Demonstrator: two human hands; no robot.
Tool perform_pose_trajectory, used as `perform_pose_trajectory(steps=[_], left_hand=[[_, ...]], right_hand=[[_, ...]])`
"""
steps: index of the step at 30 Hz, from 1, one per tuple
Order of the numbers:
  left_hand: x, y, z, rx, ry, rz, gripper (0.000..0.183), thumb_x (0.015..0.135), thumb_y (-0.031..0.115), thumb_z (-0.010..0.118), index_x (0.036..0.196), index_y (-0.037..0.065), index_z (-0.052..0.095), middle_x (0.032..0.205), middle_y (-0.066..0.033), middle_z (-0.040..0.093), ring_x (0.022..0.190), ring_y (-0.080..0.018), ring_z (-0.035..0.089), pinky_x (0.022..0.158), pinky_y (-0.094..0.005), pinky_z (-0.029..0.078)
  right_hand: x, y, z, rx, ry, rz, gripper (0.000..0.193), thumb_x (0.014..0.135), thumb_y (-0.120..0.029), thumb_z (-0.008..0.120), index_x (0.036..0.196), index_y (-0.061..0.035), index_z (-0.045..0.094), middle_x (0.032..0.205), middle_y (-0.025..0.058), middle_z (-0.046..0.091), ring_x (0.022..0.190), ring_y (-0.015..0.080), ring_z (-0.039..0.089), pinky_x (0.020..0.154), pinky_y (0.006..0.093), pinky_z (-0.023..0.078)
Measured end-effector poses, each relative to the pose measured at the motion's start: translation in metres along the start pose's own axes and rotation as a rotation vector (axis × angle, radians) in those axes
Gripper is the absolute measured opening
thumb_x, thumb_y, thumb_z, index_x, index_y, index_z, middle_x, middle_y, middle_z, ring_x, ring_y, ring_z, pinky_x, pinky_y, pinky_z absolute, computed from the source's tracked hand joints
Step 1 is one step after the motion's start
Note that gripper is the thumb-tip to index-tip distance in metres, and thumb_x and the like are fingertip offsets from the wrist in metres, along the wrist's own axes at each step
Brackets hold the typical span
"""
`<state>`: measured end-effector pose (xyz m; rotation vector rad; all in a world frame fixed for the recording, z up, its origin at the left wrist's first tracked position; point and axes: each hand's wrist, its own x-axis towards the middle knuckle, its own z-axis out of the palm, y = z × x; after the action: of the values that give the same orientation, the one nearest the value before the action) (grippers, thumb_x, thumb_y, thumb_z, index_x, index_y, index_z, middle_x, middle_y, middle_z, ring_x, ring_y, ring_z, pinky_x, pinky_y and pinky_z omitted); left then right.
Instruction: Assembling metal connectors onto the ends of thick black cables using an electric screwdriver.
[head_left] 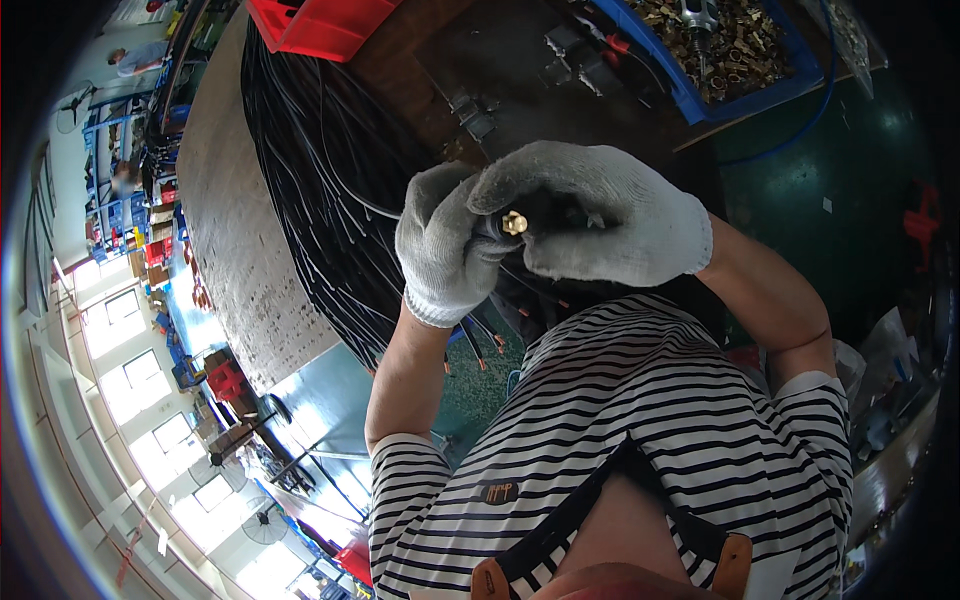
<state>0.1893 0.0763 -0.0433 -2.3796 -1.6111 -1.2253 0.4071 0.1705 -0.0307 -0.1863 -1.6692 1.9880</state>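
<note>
While both gloved hands meet in front of the striped shirt [600, 400], a small brass fitting [514, 222] sits between them, its bright end facing up. The left hand [437, 245] is curled closed, its fingertips pinching at the fitting's left side. The right hand [625, 215] arches over from the other side, forefinger above the fitting and thumb below it, a dark hollow showing behind; shadow fills that gap, so I cannot tell whether its fingertips press the brass or only surround it. Beyond the left hand, black cables [310, 190] lie bundled along the wooden table [235, 240], near a red bin [330, 35]; a blue tray [800, 88] of brass pieces [750, 45] stands farther off to the right
</note>
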Motion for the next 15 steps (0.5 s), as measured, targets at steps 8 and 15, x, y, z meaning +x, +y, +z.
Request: perform_pose_trajectory(steps=[8, 15], left_hand=[[-0.020, 0.009, -0.001, -0.102, 0.060, -0.065, 0.040, 0.073, 0.010, 0.091, 0.112, 0.008, 0.080, 0.110, -0.0138, 0.073, 0.093, -0.0294, 0.074, 0.077, -0.0365, 0.060], [0.000, 0.021, 0.002, 0.114, -0.045, -0.138, 0.050, 0.067, 0.009, 0.093, 0.114, 0.008, 0.078, 0.107, -0.0139, 0.072, 0.094, -0.0298, 0.072, 0.078, -0.0387, 0.059]], right_hand=[[-0.005, 0.003, 0.016, -0.448, 0.106, -0.263, 0.071, 0.083, -0.009, 0.091, 0.145, -0.0048, 0.056, 0.085, 0.0068, 0.073, 0.066, 0.0134, 0.068, 0.062, 0.0287, 0.055], [0.002, 0.007, 0.013, -0.702, 0.251, -0.348, 0.040, 0.095, -0.019, 0.080, 0.128, -0.0036, 0.065, 0.097, 0.0153, 0.076, 0.081, 0.0315, 0.077, 0.070, 0.0377, 0.060]])
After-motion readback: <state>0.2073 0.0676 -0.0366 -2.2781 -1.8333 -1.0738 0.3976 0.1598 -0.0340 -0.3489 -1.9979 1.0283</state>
